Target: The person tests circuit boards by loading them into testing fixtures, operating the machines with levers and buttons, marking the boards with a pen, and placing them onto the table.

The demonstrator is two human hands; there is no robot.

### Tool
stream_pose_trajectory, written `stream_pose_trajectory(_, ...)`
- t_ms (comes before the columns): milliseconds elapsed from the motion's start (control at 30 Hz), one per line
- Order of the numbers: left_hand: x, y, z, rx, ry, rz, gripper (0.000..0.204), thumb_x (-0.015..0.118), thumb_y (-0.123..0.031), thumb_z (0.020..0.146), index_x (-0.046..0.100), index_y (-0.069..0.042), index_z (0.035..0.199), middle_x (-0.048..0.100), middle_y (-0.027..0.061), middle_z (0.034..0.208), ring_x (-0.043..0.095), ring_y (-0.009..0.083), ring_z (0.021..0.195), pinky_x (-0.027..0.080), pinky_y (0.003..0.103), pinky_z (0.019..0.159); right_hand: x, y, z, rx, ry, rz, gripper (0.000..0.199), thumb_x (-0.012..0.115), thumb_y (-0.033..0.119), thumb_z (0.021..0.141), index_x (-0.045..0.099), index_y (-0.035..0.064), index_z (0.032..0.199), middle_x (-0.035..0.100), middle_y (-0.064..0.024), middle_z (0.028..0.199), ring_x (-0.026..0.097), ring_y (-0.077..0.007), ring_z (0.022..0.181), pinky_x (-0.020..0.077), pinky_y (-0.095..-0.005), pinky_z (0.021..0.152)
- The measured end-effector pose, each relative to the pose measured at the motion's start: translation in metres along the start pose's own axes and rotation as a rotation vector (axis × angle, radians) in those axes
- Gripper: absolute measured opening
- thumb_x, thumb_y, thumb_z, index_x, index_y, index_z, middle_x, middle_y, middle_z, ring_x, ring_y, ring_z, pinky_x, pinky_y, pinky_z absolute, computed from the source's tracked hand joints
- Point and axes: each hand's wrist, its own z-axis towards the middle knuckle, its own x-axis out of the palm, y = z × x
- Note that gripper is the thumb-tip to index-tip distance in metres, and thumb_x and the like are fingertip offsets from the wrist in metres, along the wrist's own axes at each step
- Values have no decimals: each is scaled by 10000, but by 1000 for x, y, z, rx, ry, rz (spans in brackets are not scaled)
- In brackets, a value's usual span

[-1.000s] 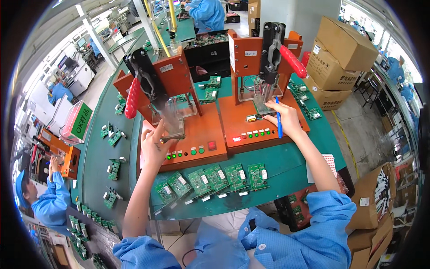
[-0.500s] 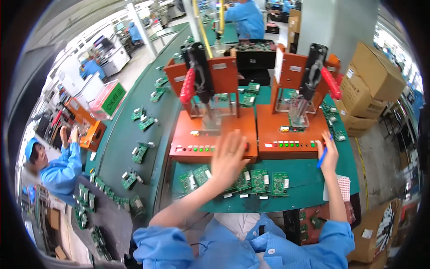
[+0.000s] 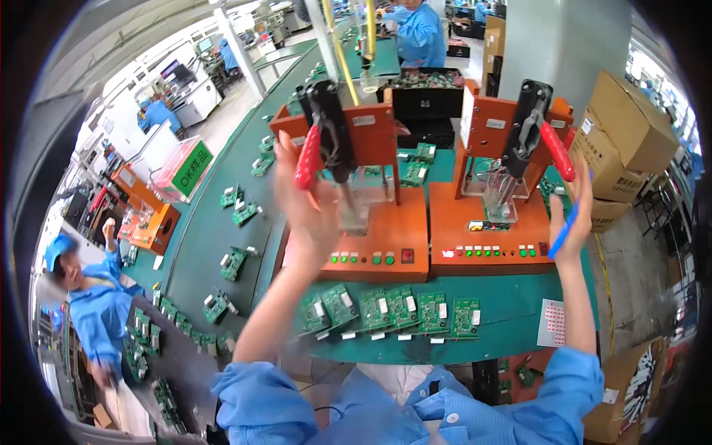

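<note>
My left hand [image 3: 304, 211], somewhat blurred, is raised beside the red handle [image 3: 308, 159] of the left toggle clamp, fingers stretched upward and nothing seen in it. My right hand [image 3: 575, 215] has a blue pen [image 3: 565, 230] tucked in it. Its fingers reach up next to the red handle [image 3: 558, 152] of the right clamp; whether they touch it I cannot tell. Both clamps stand on orange test fixtures, a left one [image 3: 404, 222] and a right one [image 3: 460, 200], each with a row of lit lamps. Under the right clamp's clear block sits a circuit board [image 3: 486, 225].
Several green circuit boards [image 3: 432, 313] line the near bench edge. A sheet of red-marked labels [image 3: 552, 323] lies to their right. More boards [image 3: 233, 261] rest on the green belt at left. Cardboard boxes [image 3: 623, 126] are stacked at right; a co-worker [image 3: 100, 304] is at far left.
My left hand has moved up and left from the left fixture's front to its clamp handle. My right hand, with the pen, has risen from the right fixture's panel to that clamp's handle.
</note>
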Motion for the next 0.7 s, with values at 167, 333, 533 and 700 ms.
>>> stream_pose_trajectory(167,-6,-4,128,-258,155,-282,426,543,-383,1012,730,-2,973,721,58,799,662,146,769,490,308,792,8,-4,144,346,60,365,505,590,500,982,645,37,1176,740,-113,983,694,-138,805,529,-228,708)
stream_pose_trajectory(333,47,93,227,-768,745,-399,571,643,-554,908,736,-8,1047,705,51,803,624,109,707,475,255,708,46,-54,250,648,358,94,602,721,665,788,732,83,942,694,-32,725,626,-59,602,460,-213,573)
stream_pose_trajectory(533,-9,99,82,-608,263,-241,333,759,-268,869,711,-13,1079,687,48,837,557,75,689,458,233,637,21,-54,98,408,-174,128,338,606,294,1011,628,88,743,416,75,565,393,-8,503,260,-218,444)
stream_pose_trajectory(700,-49,96,-65,-623,799,-311,291,802,-144,816,732,-29,1074,676,66,1068,602,75,756,499,245,618,13,-42,-72,566,408,-184,153,717,143,912,697,30,1014,540,26,656,481,-51,588,393,-252,536)
